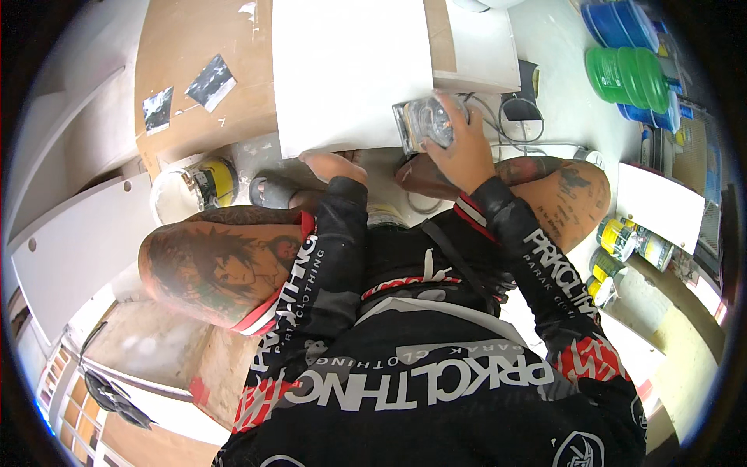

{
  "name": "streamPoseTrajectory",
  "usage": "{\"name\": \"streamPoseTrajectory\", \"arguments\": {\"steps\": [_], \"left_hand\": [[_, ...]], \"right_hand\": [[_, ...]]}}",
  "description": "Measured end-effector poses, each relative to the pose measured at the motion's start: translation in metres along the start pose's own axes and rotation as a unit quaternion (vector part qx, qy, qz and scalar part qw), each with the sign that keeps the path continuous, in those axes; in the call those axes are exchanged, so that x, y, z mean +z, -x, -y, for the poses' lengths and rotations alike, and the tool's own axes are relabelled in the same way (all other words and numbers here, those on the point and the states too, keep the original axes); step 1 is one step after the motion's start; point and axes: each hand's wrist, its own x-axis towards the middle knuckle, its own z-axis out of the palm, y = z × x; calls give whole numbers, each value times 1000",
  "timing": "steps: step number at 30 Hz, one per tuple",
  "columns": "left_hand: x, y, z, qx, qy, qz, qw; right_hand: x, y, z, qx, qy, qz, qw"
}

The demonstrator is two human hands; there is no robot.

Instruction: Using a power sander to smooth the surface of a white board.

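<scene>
A long white board point(354, 78) stretches away between my knees. My right hand point(465, 152) is wrapped over a dusty grey power sander point(424, 124) with a flat rectangular pad, at the board's near right corner. At the board's near edge my left hand point(334, 166) grips it, with the fingers partly hidden at the edge. A grey cord point(498, 124) loops over the floor to the right of the sander.
Cardboard point(206, 78) lies left of the board. A paint bucket point(208, 183) stands by my left knee. Several paint cans point(616, 237) carry a white panel point(661, 204) at the right. Green point(629, 78) and blue point(620, 25) water jugs sit at the far right.
</scene>
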Motion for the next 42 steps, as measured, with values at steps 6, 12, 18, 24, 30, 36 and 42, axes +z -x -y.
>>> {"name": "streamPoseTrajectory", "arguments": {"steps": [6, 12, 18, 24, 30, 36, 42], "left_hand": [[-3, 8, -10, -46, 23, -48, 997], [-13, 5, -6, -63, 22, 2, 998], [-34, -28, 4, -58, 133, 88, 986], [-16, -14, 7, -72, 17, 49, 996], [-5, 3, 7, -178, -2, 83, 980], [5, 25, 10, -284, -49, 153, 945], [1, 7, 0, -336, -48, 159, 927]], "right_hand": [[21, 1, 45, -38, -19, 44, 998], [51, -22, 87, -59, -30, 68, 995], [69, -35, 108, -87, -36, 38, 995], [41, -31, 79, 9, -20, 47, 999], [22, -61, 27, 43, -11, -75, 996], [21, -142, -3, 81, -4, -103, 991], [43, -177, 14, 73, 14, -107, 991]]}}
